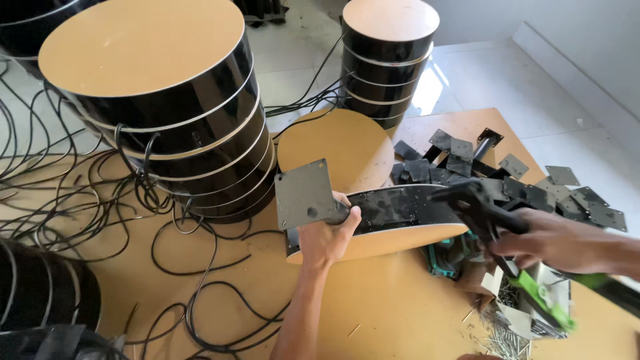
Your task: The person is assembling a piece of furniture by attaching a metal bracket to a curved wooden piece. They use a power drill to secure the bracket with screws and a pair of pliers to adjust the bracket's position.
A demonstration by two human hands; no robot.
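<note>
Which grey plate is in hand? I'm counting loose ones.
The square plate pinched by the left hand, apart from the pile.

Assembly workshop floor, stacked black round units [167,113], loose cables [60,200], metal plates [573,200], screws [497,330]

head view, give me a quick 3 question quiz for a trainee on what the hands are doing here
1. True or false: the left hand holds a square grey metal plate against the black disc.
2. What does the right hand grip? A) a coil of cable B) a black and green power tool C) a loose bracket
3. What lies in a heap behind the disc, on the board's far right?

Key: 1 true; 2 B; 3 grey metal plates.
</note>
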